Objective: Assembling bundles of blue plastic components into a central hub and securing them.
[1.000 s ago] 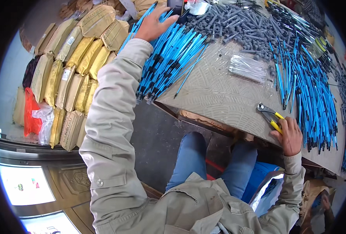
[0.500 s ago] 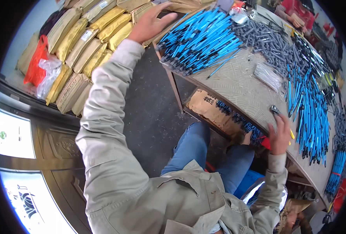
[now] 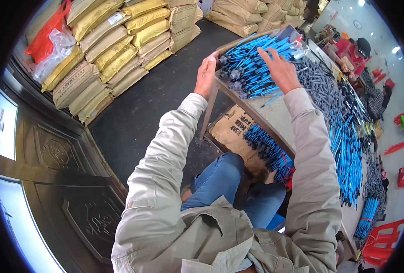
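A heap of thin blue rods with black ends lies at the far left end of the table. Against the left side of this heap is my left hand, upright, its fingers stretched out and holding nothing that I can see. My right hand reaches over the right part of the same heap with its fingers spread. Whether its fingertips touch the rods I cannot tell. Just right of that hand, grey tubular pieces are piled. My right sleeve hides much of the table's middle.
More blue rods cover the table's right side, with a tied bundle beyond. Under the tabletop, a shelf holds a brown paper sack and dark-ended blue pieces. Stacked sacks line the left; a red chair and a person are right.
My right hand has left the small tool at the table's front edge and now is over the blue rods. My left hand has come down to the heap's left side. The view has shifted.
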Tool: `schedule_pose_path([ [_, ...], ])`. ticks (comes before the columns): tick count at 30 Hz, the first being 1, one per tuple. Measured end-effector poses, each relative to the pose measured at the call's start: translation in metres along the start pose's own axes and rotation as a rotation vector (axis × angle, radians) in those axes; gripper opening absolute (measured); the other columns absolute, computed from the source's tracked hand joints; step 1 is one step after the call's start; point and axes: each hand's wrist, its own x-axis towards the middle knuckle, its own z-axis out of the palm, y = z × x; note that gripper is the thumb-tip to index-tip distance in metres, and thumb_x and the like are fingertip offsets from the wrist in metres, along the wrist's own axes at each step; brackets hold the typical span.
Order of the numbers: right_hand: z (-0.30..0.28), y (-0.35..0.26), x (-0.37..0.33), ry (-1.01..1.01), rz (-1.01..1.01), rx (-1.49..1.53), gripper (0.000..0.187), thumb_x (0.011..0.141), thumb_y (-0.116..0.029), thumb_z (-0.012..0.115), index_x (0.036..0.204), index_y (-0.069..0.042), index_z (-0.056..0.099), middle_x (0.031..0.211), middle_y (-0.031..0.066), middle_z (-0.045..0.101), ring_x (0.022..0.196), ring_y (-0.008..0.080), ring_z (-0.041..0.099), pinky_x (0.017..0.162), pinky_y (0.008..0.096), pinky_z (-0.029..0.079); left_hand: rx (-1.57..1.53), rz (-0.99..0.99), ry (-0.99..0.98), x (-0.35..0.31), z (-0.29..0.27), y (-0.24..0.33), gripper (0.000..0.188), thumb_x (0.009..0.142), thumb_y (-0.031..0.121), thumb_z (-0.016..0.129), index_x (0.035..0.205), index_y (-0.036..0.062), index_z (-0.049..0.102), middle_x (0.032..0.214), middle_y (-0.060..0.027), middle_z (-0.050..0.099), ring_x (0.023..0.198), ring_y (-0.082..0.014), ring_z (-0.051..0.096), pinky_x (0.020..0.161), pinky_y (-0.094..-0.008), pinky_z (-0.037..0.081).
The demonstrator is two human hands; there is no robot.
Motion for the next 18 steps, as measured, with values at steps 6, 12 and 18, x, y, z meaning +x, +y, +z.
schedule_pose_path([
  [6,0.020,0.002,0.019,0.071,-0.137,0.051,0.054,0.078,-0.007,0.054,0.128,-0.027,0.045,0.123,0.0018,0.049,0.085,0.0236,0.058,0.068,0.0350,0.051,-0.033,0.015,0.022,-0.011,0.006,-0.003,0.041,0.099,0.030,0.036,0.125,0.0026,0.052,0.128,-0.0085,0.049,0.110,-0.0173,0.047,0.096,-0.0287,0.035],
  [12,0.025,0.005,0.013,0.105,-0.090,0.003,0.062,0.077,-0.002,0.051,0.133,-0.027,0.040,0.125,-0.0002,0.048,0.090,0.0222,0.058,0.070,0.0335,0.051,-0.052,0.119,0.061,-0.018,0.018,0.005,0.035,0.097,0.024,0.041,0.118,-0.0001,0.054,0.123,-0.0092,0.051,0.110,-0.0180,0.046,0.096,-0.0273,0.035],
  [18,0.017,0.000,-0.013,0.189,-0.036,0.223,0.068,0.075,0.000,0.051,0.137,-0.022,0.034,0.129,0.0023,0.045,0.095,0.0220,0.059,0.072,0.0323,0.050,0.017,0.167,0.126,-0.010,0.017,0.014,0.033,0.096,0.022,0.043,0.119,0.0017,0.056,0.120,-0.0100,0.054,0.109,-0.0195,0.050,0.095,-0.0288,0.037],
])
